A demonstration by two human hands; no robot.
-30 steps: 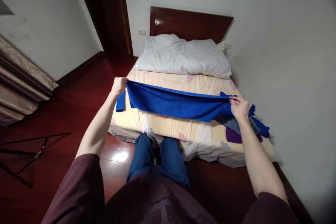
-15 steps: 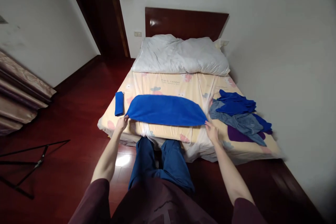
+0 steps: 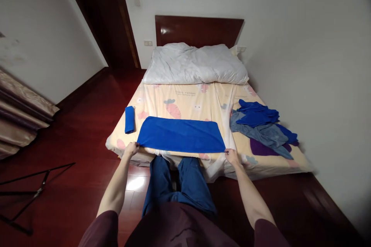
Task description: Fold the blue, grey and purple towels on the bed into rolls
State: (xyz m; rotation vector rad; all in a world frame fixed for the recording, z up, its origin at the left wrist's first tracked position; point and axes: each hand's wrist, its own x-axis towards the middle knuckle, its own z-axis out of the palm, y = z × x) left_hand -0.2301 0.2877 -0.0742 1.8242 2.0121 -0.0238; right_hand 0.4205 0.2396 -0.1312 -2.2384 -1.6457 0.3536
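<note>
**Squarely pinched at both near corners**

Holds a blue towel (image 3: 181, 136) by its two near corners. Left hand (image 3: 131, 149) closed on the near-left corner, right hand (image 3: 232, 156) closed on the near-right one, fingers of both drawn together on the cloth. Lies spread flat between the two grips and away from them, as a long rectangle on the cartoon-print sheet of the bed (image 3: 203, 102), with its near edge at the foot of the mattress.

Looks soft and light, probably terry or microfibre. No stiffness to speak of, so likely to sag and fold wherever unsupported. Neither fragile nor slippery against the sheet, by the look of it. Best taken at the corners or along a hem, pinched through the full thickness. May be doubled; cannot tell from here.

Beyond the left grip and slightly outward: a small rolled blue towel (image 3: 129, 119), apart from the spread one. Outward of the right grip and farther up the bed: a loose heap of clothes (image 3: 261, 125) in blue, grey and purple, near the towel's far-right corner but seemingly not touching. Far beyond both grips: a rumpled white duvet (image 3: 195, 63) against a dark wooden headboard (image 3: 199, 31). Well outward of the left grip, down on the red-brown floor (image 3: 87, 123): a black folding stand (image 3: 29, 193).
</note>
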